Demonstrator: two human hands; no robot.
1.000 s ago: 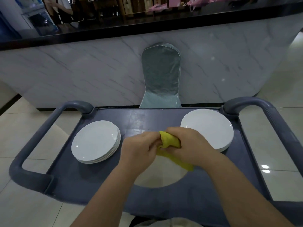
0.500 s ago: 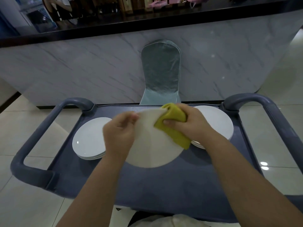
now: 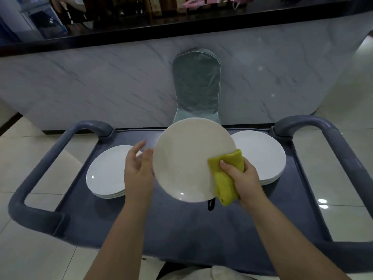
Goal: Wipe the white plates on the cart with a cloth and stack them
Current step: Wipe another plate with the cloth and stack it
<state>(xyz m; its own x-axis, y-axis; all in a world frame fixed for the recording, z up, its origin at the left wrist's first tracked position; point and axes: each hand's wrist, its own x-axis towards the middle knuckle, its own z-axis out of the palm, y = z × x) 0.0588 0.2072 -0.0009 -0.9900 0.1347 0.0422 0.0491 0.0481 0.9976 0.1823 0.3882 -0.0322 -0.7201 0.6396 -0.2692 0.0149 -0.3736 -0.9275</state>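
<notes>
- Head view: I've got one white plate (image 3: 187,158) lifted in the centre of the frame, tilted with its face towards me, above the grey cart (image 3: 181,229).
- The right grip (image 3: 244,178), just right of centre, is clamped on the yellow cloth (image 3: 224,178). The thumb is on top, and the cloth is pinched round the plate's lower right rim.
- The left grip (image 3: 138,170) sits wide and loose at the plate's left rim, fingers fairly straight, thumb side touching the edge. I cannot tell whether any finger reaches behind.
- A small black loop (image 3: 210,205) dangles just under the plate's lower edge, beside the cloth.
- Centre left, the left stack (image 3: 107,172) of white plates lies flat on the cart, partly behind the left grip.
- Centre right, the right stack (image 3: 264,152) lies flat too, partly behind the held plate and the cloth.
- Upper centre, a covered chair (image 3: 196,87) stands against the marble wall (image 3: 90,83) beyond the cart.
</notes>
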